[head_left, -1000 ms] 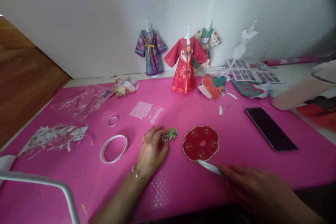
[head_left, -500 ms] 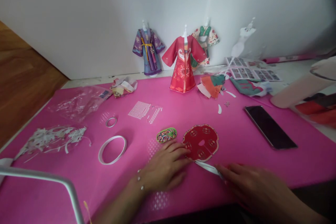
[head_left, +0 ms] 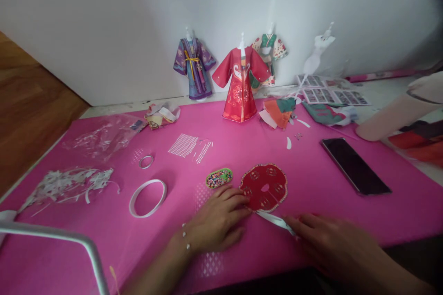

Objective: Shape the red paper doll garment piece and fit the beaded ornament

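A red scalloped collar-shaped piece (head_left: 273,182) with gold-toned patterns and a beaded-looking border lies flat on the pink mat. My left hand (head_left: 221,221) rests palm down, fingers stretched out, its fingertips at the piece's lower left edge. From the right, my right hand (head_left: 332,244) grips white tweezers (head_left: 275,220), whose tips meet the lower edge of the piece close to my left fingertips. Whether anything tiny sits between the tips I cannot tell. Just above my left hand is a small green-rimmed oval tray (head_left: 212,182) of multicoloured beads.
A white tape roll (head_left: 131,203), a smaller ring (head_left: 141,162) and sheets of stick-on gems (head_left: 183,145) lie left. A dark phone (head_left: 356,166) lies right. Behind stand mini mannequins, one in a red robe (head_left: 238,87). A grey metal bar (head_left: 62,234) crosses the lower left.
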`<state>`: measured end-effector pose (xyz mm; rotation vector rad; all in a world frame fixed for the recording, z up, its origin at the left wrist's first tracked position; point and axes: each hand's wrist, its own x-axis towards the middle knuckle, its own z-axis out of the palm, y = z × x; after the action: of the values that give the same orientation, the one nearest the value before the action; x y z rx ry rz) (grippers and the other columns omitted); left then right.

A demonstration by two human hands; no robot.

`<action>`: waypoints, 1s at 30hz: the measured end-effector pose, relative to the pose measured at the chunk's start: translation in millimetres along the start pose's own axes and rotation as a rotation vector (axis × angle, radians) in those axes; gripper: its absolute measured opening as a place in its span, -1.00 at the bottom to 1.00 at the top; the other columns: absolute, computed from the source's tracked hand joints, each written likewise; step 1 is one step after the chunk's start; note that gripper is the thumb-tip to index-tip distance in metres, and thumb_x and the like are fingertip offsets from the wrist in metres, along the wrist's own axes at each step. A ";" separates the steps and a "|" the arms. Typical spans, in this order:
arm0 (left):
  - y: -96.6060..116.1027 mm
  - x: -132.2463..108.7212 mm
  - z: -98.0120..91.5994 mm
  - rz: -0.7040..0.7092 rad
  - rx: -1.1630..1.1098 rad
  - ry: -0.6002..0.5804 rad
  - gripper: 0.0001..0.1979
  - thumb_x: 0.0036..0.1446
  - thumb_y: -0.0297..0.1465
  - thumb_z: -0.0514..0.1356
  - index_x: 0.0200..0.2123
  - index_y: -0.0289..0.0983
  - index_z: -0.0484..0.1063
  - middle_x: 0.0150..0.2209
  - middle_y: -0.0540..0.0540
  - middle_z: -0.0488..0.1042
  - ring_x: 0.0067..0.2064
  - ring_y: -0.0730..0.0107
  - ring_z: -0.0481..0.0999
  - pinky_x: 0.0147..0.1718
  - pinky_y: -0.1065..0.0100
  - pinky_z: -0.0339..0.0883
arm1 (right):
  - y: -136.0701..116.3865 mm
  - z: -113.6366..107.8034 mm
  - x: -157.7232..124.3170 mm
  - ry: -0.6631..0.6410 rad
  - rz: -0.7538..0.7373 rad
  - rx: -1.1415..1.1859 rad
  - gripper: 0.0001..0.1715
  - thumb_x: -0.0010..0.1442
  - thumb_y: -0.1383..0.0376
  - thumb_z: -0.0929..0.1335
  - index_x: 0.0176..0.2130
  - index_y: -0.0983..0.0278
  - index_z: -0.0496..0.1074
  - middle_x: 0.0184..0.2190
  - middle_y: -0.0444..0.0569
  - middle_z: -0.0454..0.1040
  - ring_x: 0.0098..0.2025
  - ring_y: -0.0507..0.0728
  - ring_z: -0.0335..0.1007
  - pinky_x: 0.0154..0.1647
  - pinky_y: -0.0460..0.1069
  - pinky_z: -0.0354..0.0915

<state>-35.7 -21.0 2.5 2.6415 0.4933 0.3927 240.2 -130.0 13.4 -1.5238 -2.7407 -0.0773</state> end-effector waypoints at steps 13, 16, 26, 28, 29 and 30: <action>-1.2 -0.1 -0.1 0.006 -0.006 -0.024 -0.64 0.16 -0.37 0.20 0.05 -0.22 0.44 0.07 -0.18 0.49 0.16 0.08 0.39 0.27 -0.07 0.09 | -0.5 0.6 1.0 0.043 -0.010 -0.018 -0.54 0.09 0.50 0.23 -0.04 0.18 0.39 -0.51 -0.20 0.48 -0.61 0.05 0.44 -0.68 -0.01 0.06; -0.9 -0.1 -0.1 0.013 -0.004 -0.001 -0.64 0.16 -0.38 0.20 0.04 -0.22 0.44 0.07 -0.18 0.49 0.15 0.09 0.40 0.26 -0.06 0.11 | -0.6 -0.4 1.8 0.035 -0.016 -0.012 -0.53 0.09 0.51 0.22 -0.04 0.19 0.39 -0.51 -0.20 0.48 -0.61 0.06 0.45 -0.68 0.00 0.08; -0.9 -0.2 0.1 0.018 0.004 -0.001 -0.65 0.17 -0.37 0.19 0.04 -0.22 0.44 0.07 -0.17 0.48 0.14 0.10 0.39 0.27 -0.04 0.10 | -2.4 -3.1 2.1 0.084 -0.003 -0.022 -0.48 0.02 0.55 0.22 -0.07 0.18 0.41 -0.53 -0.20 0.46 -0.62 0.08 0.44 -0.68 -0.01 0.12; -0.9 -0.5 1.0 0.020 0.005 0.014 -0.65 0.16 -0.38 0.19 0.04 -0.21 0.44 0.07 -0.16 0.49 0.14 0.10 0.40 0.26 -0.04 0.12 | -1.9 -4.4 1.6 0.089 -0.005 -0.008 -0.51 0.05 0.54 0.22 -0.08 0.18 0.42 -0.53 -0.19 0.46 -0.61 0.07 0.44 -0.66 -0.03 0.16; -1.0 -0.8 1.6 0.021 0.002 0.024 -0.66 0.16 -0.38 0.19 0.03 -0.20 0.44 0.07 -0.16 0.49 0.13 0.11 0.40 0.25 -0.03 0.13 | -1.6 -5.3 1.2 0.091 -0.003 0.007 -0.51 0.07 0.54 0.22 -0.08 0.17 0.43 -0.53 -0.19 0.46 -0.60 0.06 0.43 -0.65 -0.05 0.17; -1.2 -1.0 2.3 0.023 0.000 0.031 -0.66 0.16 -0.38 0.18 0.03 -0.20 0.44 0.07 -0.16 0.49 0.13 0.11 0.40 0.25 -0.03 0.13 | -1.3 -6.3 0.4 0.098 -0.001 0.024 -0.51 0.08 0.53 0.22 -0.07 0.17 0.44 -0.52 -0.18 0.47 -0.60 0.05 0.43 -0.65 -0.06 0.18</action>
<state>-36.2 -21.3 -0.2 2.6467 0.4731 0.4413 238.7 -130.7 19.7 -1.4708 -2.6573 -0.1149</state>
